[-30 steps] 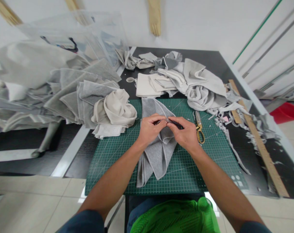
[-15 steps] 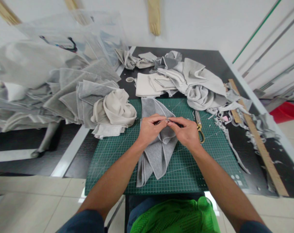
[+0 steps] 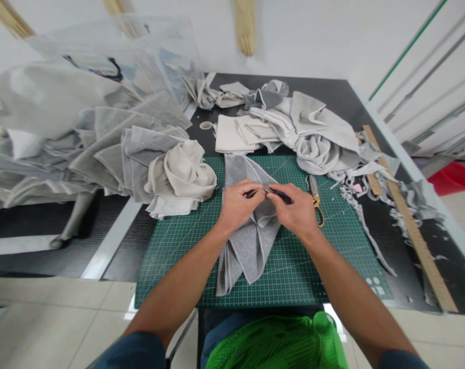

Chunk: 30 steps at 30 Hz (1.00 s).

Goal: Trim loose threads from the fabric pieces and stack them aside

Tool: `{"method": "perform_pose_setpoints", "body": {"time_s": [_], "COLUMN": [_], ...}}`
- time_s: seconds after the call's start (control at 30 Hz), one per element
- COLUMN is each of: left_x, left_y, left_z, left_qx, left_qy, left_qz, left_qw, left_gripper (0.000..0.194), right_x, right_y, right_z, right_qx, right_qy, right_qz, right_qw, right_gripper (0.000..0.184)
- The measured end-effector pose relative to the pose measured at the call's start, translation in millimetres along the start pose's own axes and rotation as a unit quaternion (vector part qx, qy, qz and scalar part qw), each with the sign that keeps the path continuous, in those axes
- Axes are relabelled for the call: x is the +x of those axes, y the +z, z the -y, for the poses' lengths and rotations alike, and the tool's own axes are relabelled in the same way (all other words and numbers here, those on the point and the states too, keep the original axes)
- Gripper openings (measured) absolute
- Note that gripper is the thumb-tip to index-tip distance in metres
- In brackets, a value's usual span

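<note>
A folded grey cloth (image 3: pixel 251 248) lies on the green cutting mat (image 3: pixel 178 256), its points hanging toward me. Over its upper part, my left hand (image 3: pixel 236 205) is closed, thumb and fingers pinching an edge of the cloth. My right hand (image 3: pixel 297 211) meets it fingertip to fingertip, closed around a small dark-handled tool (image 3: pixel 281 197) whose kind I cannot make out. A little metal shows between the two thumbs. Just right of my right hand rest gold-handled scissors (image 3: pixel 319 211), partly hidden by it.
Grey and beige cloths (image 3: pixel 101 138) are heaped at the left before a clear plastic box (image 3: pixel 159 56). White and grey cloths (image 3: pixel 236 134) lie behind the mat. At the right are a wooden ruler (image 3: pixel 417 238), fabric scraps (image 3: pixel 370 169) and a red bucket (image 3: pixel 453 178).
Both hands stay at the same spot on the cloth. My right hand's fingers and the dark tool have shifted only slightly; the cloth lies as before.
</note>
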<state>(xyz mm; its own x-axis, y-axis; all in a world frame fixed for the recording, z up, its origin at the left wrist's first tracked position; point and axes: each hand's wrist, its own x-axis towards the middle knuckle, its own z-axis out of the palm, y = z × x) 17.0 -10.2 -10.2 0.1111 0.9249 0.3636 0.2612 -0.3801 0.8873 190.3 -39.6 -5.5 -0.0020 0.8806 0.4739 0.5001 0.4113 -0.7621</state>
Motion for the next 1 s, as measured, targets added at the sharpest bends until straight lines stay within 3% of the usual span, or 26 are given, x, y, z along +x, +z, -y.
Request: {"method": "perform_pose_setpoints", "body": {"time_s": [0.53,0.67,0.8,1.0], "left_x": [-1.0,-0.8,0.4,5.2], "left_y": [-0.5,-0.5,-0.1,1.6], "left_z": [-1.3,-2.5,-2.4,8.4], "left_qx": [0.041,0.023,-0.044,-0.195], "left_qy": [0.013,0.001,-0.050,-0.106], "left_qz": [0.006,0.000,0.000,-0.008], "left_qw": [0.999,1.000,0.998,0.975], "left_gripper": [0.012,0.011,0.016,0.028], "right_x": [-0.3,-1.0,1.1,5.1], "right_y": [-0.9,1.8,5.1,2.1], "right_z": [-2.3,-4.0,-9.8,-6.9], "right_qx": [-0.056,-0.017,0.061,0.112], "right_qy": [-0.054,0.000,0.078,0.118], "right_qz": [0.010,-0.011,-0.046,0.018], "right_qw": [0.997,1.000,0.994,0.987], "right_gripper": [0.016,0.015,0.022,0.033]}}
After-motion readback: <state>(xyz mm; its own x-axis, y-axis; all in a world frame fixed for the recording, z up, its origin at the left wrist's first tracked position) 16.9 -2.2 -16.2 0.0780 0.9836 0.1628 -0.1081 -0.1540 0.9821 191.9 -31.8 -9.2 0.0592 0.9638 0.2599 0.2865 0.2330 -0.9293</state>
